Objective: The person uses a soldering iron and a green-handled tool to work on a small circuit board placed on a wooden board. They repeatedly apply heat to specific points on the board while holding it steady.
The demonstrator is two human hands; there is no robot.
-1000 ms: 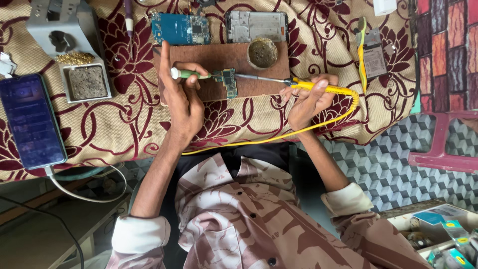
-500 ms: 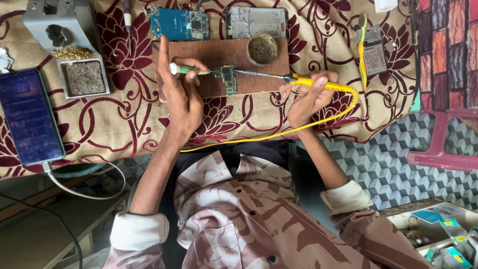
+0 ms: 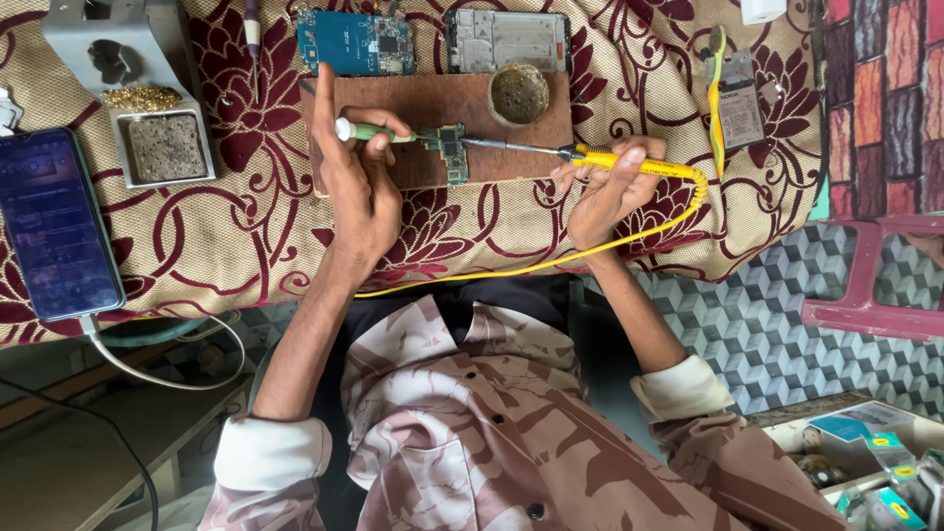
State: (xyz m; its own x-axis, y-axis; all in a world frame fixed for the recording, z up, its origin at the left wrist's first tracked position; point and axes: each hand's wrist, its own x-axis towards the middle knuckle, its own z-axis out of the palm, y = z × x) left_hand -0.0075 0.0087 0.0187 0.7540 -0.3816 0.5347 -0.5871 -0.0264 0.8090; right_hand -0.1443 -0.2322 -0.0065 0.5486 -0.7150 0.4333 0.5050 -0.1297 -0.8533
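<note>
Two hands work: left hand (image 3: 359,182) pinches green tool (image 3: 379,131); right hand (image 3: 605,192) pinches soldering iron (image 3: 590,155). Small circuit board (image 3: 450,149), at 12 o'clock, looks light, rigid, fragile; hold its edges.

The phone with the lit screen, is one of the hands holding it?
No, the phone lies alone on the cloth, while the left hand holds a green tool and the right hand a yellow one.

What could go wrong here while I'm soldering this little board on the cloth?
1. The soldering iron tip meets the small circuit board close to the left hand fingers holding the green tool; a slip might burn them.
2. The yellow cord trails over the patterned cloth; a snag could jerk the iron.
3. The iron could scorch the cloth if set down.
</note>
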